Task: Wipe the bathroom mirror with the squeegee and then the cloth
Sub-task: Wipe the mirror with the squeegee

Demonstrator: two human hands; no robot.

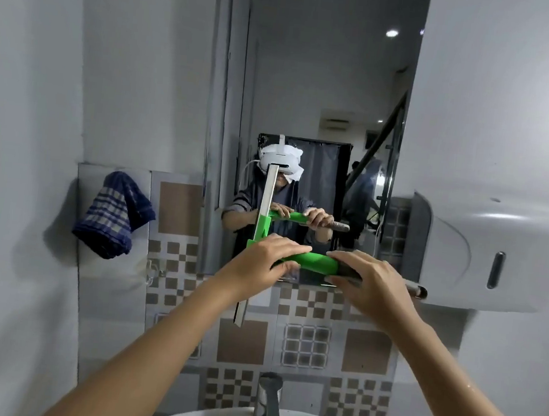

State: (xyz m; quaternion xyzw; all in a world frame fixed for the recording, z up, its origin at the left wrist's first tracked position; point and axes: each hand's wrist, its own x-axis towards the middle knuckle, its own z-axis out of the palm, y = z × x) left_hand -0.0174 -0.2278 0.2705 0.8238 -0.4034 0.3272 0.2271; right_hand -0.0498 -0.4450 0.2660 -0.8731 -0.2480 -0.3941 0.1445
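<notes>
Both hands, left [266,261] and right [365,278], clenched around green plastic squeegee [315,261] handle. Blade upright (nearly) near rectangular wall mirror [314,76] lower edge.

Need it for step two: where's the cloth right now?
Head view, left side: the blue checked cloth hangs on the tiled wall left of the mirror, untouched; both hands are on the squeegee.

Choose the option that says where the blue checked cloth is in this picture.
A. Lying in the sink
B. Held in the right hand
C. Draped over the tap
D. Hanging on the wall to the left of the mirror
D: the blue checked cloth hangs on the tiled wall left of the mirror, untouched, while both hands, left hand and right hand, grip the green squeegee.
</notes>
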